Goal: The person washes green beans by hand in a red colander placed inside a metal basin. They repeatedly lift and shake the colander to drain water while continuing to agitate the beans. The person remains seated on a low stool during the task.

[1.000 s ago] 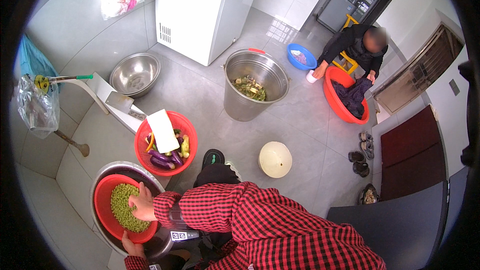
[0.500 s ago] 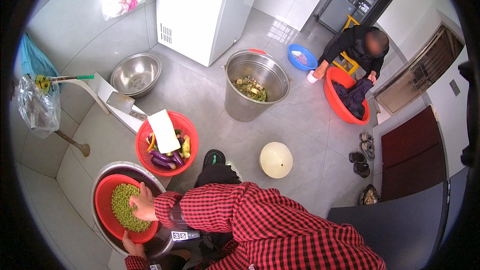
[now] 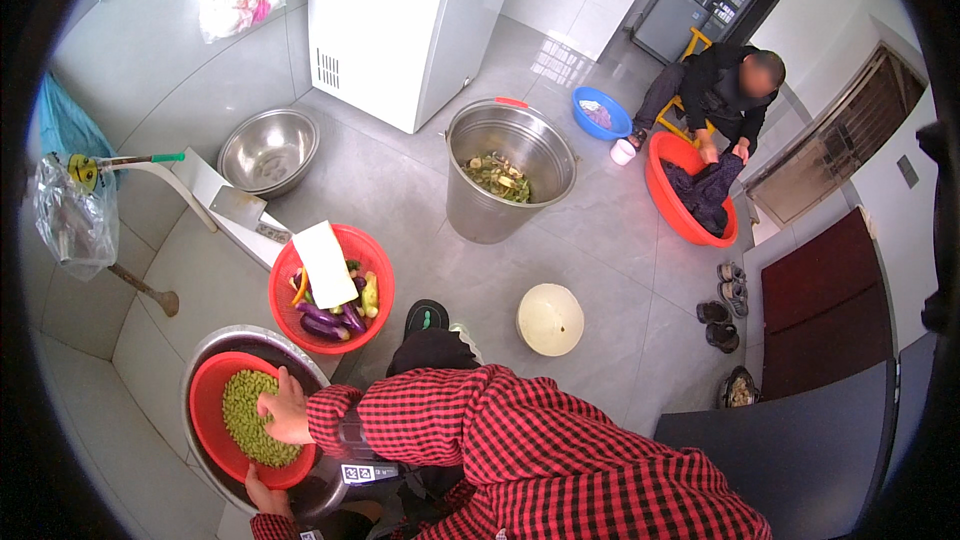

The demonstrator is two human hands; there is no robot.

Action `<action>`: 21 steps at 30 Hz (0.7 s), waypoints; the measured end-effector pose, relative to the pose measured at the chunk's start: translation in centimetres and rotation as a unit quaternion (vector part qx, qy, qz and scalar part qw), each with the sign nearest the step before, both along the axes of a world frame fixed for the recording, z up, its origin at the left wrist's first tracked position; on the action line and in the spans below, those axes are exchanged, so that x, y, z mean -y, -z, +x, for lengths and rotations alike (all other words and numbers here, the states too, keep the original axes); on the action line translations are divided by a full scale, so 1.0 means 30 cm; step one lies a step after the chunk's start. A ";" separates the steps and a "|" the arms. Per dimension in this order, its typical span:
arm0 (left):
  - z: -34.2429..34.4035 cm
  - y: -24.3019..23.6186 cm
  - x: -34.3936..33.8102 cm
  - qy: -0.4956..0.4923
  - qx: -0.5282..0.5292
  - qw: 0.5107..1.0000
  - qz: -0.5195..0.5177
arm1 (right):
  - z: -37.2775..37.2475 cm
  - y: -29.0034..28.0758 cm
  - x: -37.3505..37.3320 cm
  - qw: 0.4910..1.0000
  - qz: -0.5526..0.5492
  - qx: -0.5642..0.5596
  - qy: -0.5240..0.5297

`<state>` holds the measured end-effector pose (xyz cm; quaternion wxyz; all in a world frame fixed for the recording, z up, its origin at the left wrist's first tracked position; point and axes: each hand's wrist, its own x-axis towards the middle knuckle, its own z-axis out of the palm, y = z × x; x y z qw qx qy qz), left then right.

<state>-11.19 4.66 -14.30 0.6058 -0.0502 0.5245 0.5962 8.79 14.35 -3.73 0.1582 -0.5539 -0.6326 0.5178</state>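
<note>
My left hand (image 3: 262, 492) grips the lower rim of a red plastic bowl (image 3: 209, 421) nested inside a large steel basin (image 3: 330, 478) at lower left. The bowl holds green beans or peas (image 3: 244, 410). My right hand (image 3: 285, 412) dips into them from the right, fingers apart and partly hidden among them. Just beyond, a red colander (image 3: 379, 268) holds eggplants (image 3: 322, 324), other vegetables and a white rectangular board or block (image 3: 322, 260) lying across the top.
A co-worker (image 3: 735, 90) bends over an orange tub (image 3: 690, 226) of dark cloth, near a blue basin (image 3: 620, 125). A steel bucket (image 3: 490, 215), cream bowl (image 3: 550, 318), cleaver (image 3: 238, 206) and empty steel bowl (image 3: 268, 150) surround me. Shoes (image 3: 722, 335) and a dark panel (image 3: 780, 420) are right.
The co-worker's hand has left the small pink container and moved right into the orange tub, and the head is slightly farther right. My hands have hardly moved.
</note>
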 end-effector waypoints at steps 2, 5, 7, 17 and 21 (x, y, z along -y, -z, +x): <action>-0.002 0.003 0.001 0.001 0.008 1.000 0.011 | 0.000 0.000 0.000 1.000 -0.002 0.000 -0.003; -0.004 0.009 0.006 0.014 0.005 1.000 0.019 | 0.001 0.001 0.000 1.000 0.004 -0.007 0.001; -0.006 0.011 0.010 0.020 -0.012 1.000 0.020 | 0.001 0.002 -0.001 1.000 0.007 -0.011 0.000; -0.011 0.010 0.004 0.042 0.057 0.997 0.035 | 0.009 0.001 -0.001 1.000 -0.003 -0.023 -0.009; -0.007 0.008 0.004 0.013 0.022 1.000 0.000 | 0.019 -0.003 -0.003 0.999 -0.003 -0.034 -0.016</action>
